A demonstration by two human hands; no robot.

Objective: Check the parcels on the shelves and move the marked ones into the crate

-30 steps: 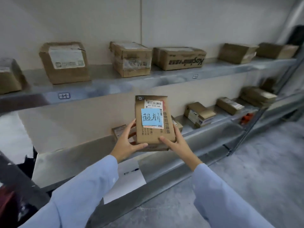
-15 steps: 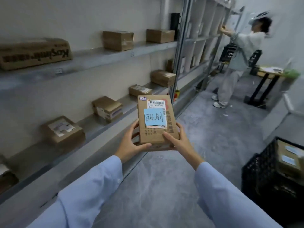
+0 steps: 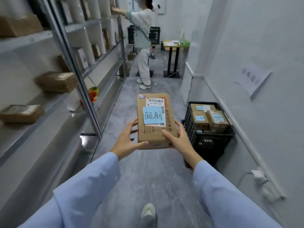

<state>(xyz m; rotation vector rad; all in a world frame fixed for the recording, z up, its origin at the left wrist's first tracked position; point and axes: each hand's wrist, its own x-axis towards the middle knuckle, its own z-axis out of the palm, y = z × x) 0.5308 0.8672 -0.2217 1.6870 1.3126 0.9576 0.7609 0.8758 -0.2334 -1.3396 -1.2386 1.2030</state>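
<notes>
Narrow aisle with a grey floor (image 3: 148, 170); shelves (image 3: 54, 102) run along our left, a white wall along our right. A second person (image 3: 144, 35) stands at the far end.

Item 1, parcel (image 3: 154, 129): flat brown carton, held level before us over the floor, near the crate and to its left, not yet above it. Its top face carries a barcode label and a handwritten blue note (image 3: 152, 115), so we take it as marked.

Item 2, crate (image 3: 205, 142): black, open-topped, on the floor by the right wall. It holds several boxes (image 3: 217, 119), some with blue notes.

Step in hand, as we judge it: carrying the parcel to the crate. To do it well, we would keep both grips on until the carton is over the opening, lift it clear of the near rim, hold it flat with the note upward, and set it down on the boxes rather than drop it.

Item 3, left grip (image 3: 126, 142): closed on the parcel's near left corner, thumb along the near edge, fingers spread at the left side.

Item 4, right grip (image 3: 179, 139): closed on the near right corner, thumb on the top face, fingers round the right side.
</notes>
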